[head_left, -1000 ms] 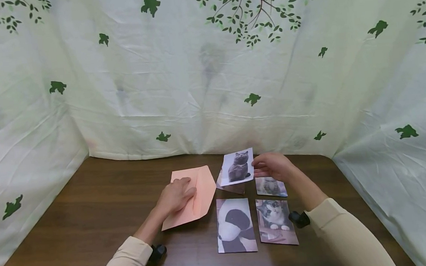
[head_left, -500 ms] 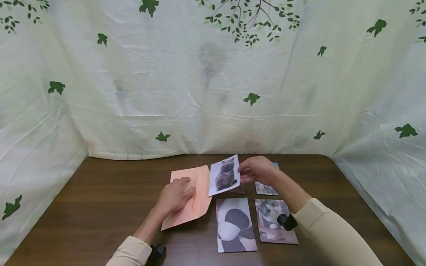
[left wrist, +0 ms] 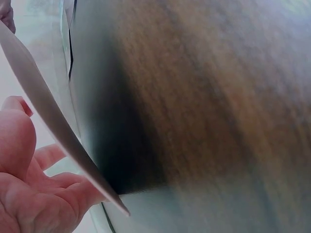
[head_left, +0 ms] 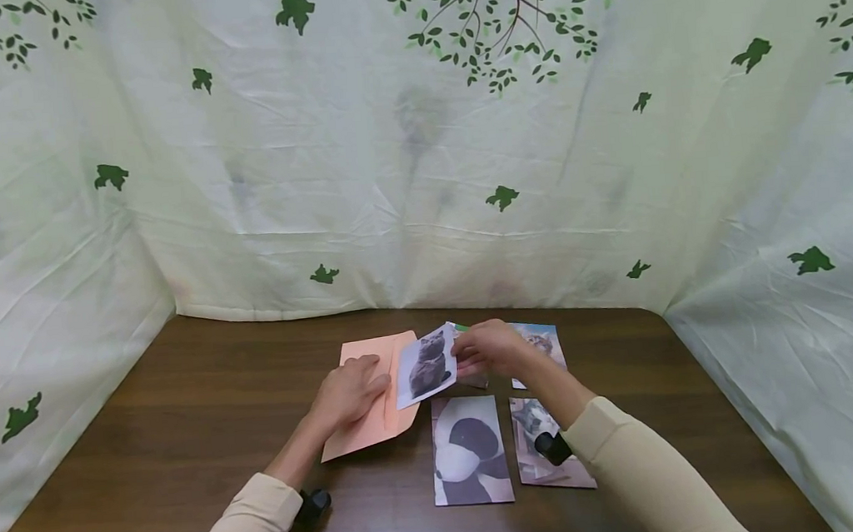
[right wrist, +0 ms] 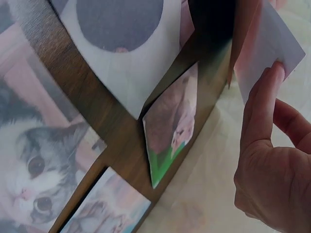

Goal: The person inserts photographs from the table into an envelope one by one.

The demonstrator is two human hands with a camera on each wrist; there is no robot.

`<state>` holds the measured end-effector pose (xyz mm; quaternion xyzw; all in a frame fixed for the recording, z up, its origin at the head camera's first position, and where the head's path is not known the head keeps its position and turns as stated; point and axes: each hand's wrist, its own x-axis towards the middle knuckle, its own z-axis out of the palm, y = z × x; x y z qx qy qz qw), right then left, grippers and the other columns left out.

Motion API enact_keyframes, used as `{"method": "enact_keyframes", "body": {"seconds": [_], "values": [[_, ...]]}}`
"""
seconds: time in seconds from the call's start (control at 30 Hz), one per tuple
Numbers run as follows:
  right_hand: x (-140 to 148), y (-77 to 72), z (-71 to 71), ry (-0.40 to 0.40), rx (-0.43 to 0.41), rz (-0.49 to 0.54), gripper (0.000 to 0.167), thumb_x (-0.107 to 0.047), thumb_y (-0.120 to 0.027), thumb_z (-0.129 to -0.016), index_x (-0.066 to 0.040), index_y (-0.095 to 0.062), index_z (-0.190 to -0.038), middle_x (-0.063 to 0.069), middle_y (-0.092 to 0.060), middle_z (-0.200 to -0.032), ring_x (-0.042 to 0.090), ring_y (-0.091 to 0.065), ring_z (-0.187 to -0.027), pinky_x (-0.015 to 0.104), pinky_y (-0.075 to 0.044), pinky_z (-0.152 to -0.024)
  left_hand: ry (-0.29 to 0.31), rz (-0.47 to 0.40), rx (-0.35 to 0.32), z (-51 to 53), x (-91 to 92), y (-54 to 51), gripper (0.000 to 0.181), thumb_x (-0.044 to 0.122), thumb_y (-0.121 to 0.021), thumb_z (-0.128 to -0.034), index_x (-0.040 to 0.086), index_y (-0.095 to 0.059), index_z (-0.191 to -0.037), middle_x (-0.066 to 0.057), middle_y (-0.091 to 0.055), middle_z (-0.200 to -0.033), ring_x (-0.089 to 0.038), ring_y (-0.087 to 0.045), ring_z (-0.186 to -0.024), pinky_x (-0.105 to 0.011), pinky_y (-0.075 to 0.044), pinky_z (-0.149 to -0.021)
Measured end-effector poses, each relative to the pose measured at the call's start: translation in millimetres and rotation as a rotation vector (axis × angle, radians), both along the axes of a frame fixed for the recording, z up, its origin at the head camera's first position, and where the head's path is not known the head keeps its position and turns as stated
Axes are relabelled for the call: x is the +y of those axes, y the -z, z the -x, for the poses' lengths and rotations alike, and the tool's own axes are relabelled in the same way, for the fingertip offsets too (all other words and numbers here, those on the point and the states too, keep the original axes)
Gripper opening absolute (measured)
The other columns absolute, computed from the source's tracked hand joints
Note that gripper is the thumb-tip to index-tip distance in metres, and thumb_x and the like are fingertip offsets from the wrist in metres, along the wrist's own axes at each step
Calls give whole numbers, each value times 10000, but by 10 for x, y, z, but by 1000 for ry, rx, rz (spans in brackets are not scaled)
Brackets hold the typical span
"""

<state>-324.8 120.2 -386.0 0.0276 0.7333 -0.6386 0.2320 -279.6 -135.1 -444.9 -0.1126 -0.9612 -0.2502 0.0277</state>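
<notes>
A pink envelope (head_left: pixel 364 429) is held tilted in the left hand (head_left: pixel 350 393), thumb on its near face; the left wrist view shows the fingers behind the envelope (left wrist: pixel 63 126). The right hand (head_left: pixel 493 348) pinches the right edge of a card with a grey cat (head_left: pixel 427 364), whose left part overlaps the envelope's right side. Whether the card's edge is inside the envelope cannot be told. In the right wrist view the fingers of the right hand (right wrist: pixel 277 165) lie against the pale back of the card (right wrist: pixel 269 53).
On the brown table (head_left: pixel 183 419) lie a black-and-white picture card (head_left: pixel 471 454), a kitten card (head_left: pixel 550 457) and a blue-edged card (head_left: pixel 545 336). Another card (right wrist: pixel 170 116), with a green edge, lies partly under the right hand. A leaf-patterned cloth (head_left: pixel 389 177) hangs behind.
The right hand has carried the grey cat card leftward and slightly down, from beside the envelope to over its right side. The left hand and envelope have barely moved.
</notes>
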Motion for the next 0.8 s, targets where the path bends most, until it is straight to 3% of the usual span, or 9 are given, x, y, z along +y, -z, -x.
{"method": "enact_keyframes", "body": {"seconds": [0.33, 0.53, 0.8], "values": [[-196, 37, 3, -19, -16, -14, 217, -18, -626, -926, 119, -668, -1088, 121, -681, -814, 167, -696, -617, 248, -587, -574, -7, -8, -20, 13, -15, -4, 483, 270, -560, -993, -11, -575, -1385, -249, -619, -1356, -472, -575, -1255, -569, -454, -1035], [-277, 58, 14, -16, -31, 5, 137, 3, -631, -916, 89, -667, -1017, 120, -682, -808, 170, -702, -609, 252, -590, -576, -11, -12, -27, 32, -13, -4, 498, 282, -555, -995, -11, -565, -1396, -253, -612, -1365, -469, -567, -1268, -565, -447, -1049], [-388, 99, 18, -17, -39, -23, 180, -2, -638, -918, 96, -677, -1064, 134, -697, -831, 179, -711, -632, 260, -596, -598, -31, -23, -50, 34, -21, 16, 518, 303, -571, -992, 1, -553, -1412, -261, -599, -1374, -479, -563, -1268, -572, -442, -1050]]}}
